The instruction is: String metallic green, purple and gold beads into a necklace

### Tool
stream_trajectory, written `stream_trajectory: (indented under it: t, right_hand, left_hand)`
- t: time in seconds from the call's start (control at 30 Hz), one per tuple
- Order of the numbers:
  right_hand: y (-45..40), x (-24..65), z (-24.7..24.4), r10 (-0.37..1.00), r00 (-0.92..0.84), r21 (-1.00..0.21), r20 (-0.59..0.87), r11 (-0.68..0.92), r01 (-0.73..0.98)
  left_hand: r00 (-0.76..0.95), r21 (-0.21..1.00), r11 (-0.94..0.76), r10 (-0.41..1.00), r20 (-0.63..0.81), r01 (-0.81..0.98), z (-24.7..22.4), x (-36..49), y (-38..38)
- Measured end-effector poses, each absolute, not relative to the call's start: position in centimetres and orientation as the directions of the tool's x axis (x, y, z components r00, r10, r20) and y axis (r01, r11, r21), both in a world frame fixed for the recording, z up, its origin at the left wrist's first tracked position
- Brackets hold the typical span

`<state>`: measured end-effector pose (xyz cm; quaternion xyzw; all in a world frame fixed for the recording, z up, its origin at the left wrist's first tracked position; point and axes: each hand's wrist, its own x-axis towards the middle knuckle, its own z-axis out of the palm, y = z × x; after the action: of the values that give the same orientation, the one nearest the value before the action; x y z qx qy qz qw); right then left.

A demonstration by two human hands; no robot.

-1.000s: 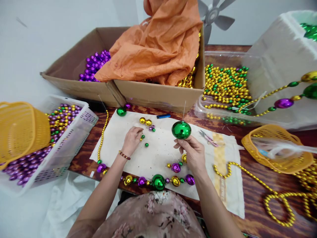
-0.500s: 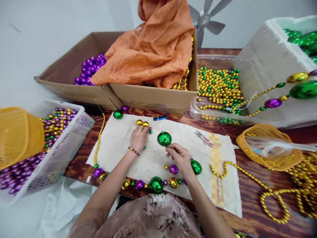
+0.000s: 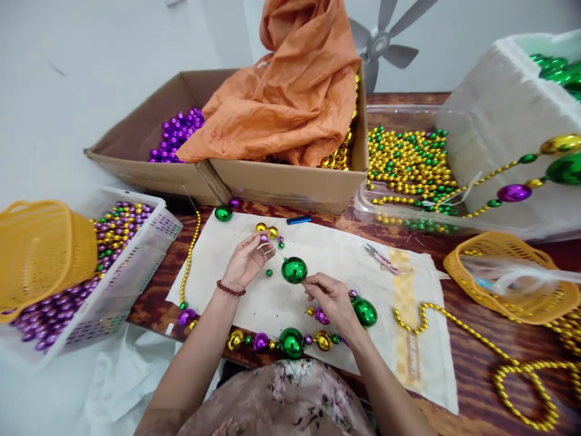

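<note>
Seemingly a bead workshop; purple beads (image 3: 179, 134) fill part of a cardboard box (image 3: 290, 184); pink-handled cutters (image 3: 387, 263) nearby.

Bright, diffuse light glints off the held green ball (image 3: 294, 270); frame edges look stretched.

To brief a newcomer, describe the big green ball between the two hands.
In front of the cardboard box lies a pale cloth. Over it, between the left hand and the right hand, is a shiny green ball. Unlike the other big green balls, it alone sits at the right hand's fingertips.
</note>
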<state>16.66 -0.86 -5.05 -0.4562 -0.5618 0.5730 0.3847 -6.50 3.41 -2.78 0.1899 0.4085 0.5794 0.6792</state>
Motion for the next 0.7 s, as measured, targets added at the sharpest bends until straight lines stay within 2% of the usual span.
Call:
stream_trajectory:
  t: [0.13, 0.37, 0.5, 0.7]
  right_hand:
    - [-0.99, 16.84, -5.23, 0.948, -0.309, -0.994, -0.069, -0.037, 0.106]
    - [-1.26, 16.98, -5.28, 0.945, -0.322, -0.99, -0.06, -0.015, 0.141]
    - [-1.25, 16.96, -5.44, 0.949, -0.308, -0.989, -0.071, -0.027, 0.143]
    - [-1.19, 17.25, -5.61, 0.947, -0.315, -0.988, -0.059, -0.01, 0.154]
  left_hand:
    - [0.019, 0.677, 0.265, 0.938, -0.347, -0.686, -2.74, -6.37, 3.44]
    - [0.015, 0.651, 0.26, 0.934, -0.357, -0.713, -2.69, -6.15, 3.56]
    - [-0.006, 0.663, 0.271, 0.923, -0.384, -0.698, -2.65, -6.07, 3.6]
    - [-0.007, 0.719, 0.253, 0.941, -0.337, -0.647, -2.64, -5.87, 3.59]
